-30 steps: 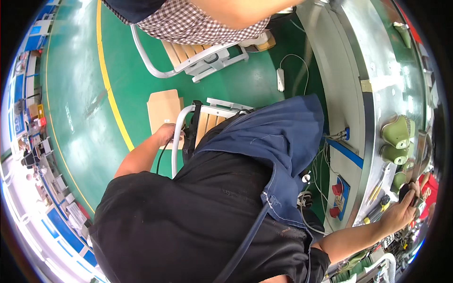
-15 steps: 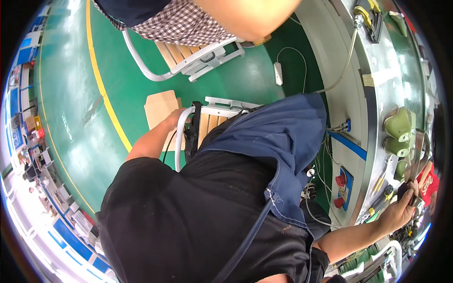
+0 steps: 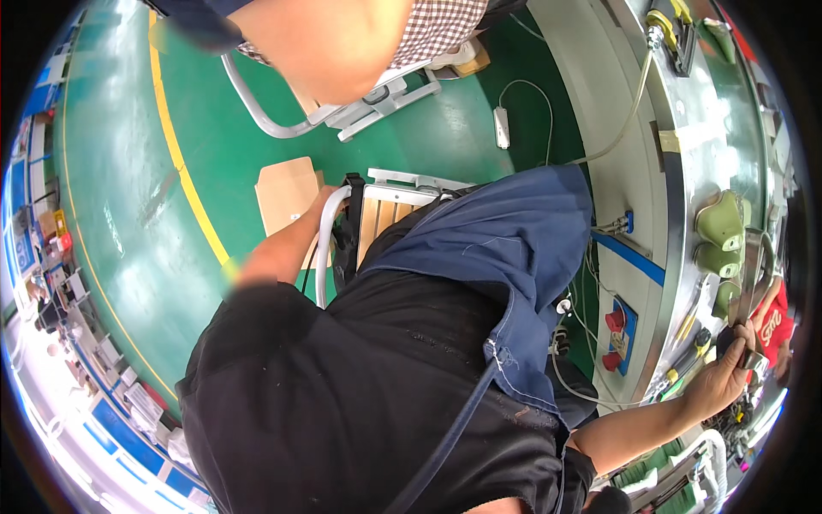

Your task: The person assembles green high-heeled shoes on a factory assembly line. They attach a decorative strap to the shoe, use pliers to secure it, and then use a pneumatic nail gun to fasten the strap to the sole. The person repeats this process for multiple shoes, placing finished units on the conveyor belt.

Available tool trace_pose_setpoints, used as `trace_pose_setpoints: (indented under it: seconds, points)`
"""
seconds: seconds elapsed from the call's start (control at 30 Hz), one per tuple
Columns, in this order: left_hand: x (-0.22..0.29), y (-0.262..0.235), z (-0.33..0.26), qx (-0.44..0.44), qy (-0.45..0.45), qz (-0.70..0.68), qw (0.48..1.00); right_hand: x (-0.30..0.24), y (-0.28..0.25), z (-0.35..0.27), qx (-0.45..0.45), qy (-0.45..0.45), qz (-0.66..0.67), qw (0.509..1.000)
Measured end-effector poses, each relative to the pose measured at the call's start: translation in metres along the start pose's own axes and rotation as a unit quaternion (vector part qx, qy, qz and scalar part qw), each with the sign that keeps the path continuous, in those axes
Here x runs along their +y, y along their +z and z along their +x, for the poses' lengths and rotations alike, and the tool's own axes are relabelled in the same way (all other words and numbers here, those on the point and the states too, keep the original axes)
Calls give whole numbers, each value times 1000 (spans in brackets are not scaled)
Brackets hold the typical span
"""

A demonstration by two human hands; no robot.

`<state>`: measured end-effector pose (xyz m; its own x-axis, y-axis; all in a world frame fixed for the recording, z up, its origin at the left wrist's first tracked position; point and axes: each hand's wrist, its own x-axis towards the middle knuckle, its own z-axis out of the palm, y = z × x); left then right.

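My left hand (image 3: pixel 326 202) is down beside the white armrest (image 3: pixel 325 244) of my chair, next to a flat tan board (image 3: pixel 287 194) with clipped corners. The armrest and a black strap (image 3: pixel 349 224) hide its fingers, so its grip cannot be made out. Over the metal-edged bench at the right, my right hand (image 3: pixel 724 375) is closed round a dark-handled tool (image 3: pixel 743 344) with silver metal at its end. A broad, shiny blade-like plate (image 3: pixel 753 278) rises beside that handle; whether it belongs to the tool is unclear. Olive-green moulded pieces (image 3: pixel 721 221) stand on the bench near it.
A person in a checked garment (image 3: pixel 437 30) sits close ahead on another slatted chair. Hand tools (image 3: pixel 689 364) with yellow and green parts lie by the bench edge. Red buttons (image 3: pixel 614 321) and cables are on the bench side. A white power strip (image 3: pixel 501 128) hangs on a cord.
The other person's bare arm has swung left and nearer. The tan board has shifted slightly left and up in view. My right hand keeps its hold, almost unmoved.
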<state>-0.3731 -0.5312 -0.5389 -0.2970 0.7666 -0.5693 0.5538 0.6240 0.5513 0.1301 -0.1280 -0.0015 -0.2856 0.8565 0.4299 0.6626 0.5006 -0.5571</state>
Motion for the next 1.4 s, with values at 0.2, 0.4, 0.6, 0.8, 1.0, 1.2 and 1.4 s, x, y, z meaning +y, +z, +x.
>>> trace_pose_setpoints:
  seconds: [0.2, 0.4, 0.6, 0.8, 1.0, 1.2, 1.4]
  points:
    - [7, 0, 7, 77, -79, -389, 914, 7, -2, -3, -15, 6, 15, 1000]
    - [8, -21, 12, 99, -84, -208, 969, 7, -5, -4, -27, -16, -20, 999]
    - [33, -37, 1, 94, -71, -260, 958, 10, 0, -7, -30, 4, 19, 999]
    - [36, -46, 4, 52, -79, -204, 975, 10, 5, -9, -26, 13, 32, 999]
    - [-6, -27, 17, 12, -98, -220, 970, 13, 1, -10, -32, 19, 20, 999]
    - [17, -47, 16, -13, -180, -183, 967, 12, 1, -19, -23, 34, 32, 999]
    - [9, -62, 21, -140, -94, -253, 953, 18, -5, -26, -22, 38, 26, 999]
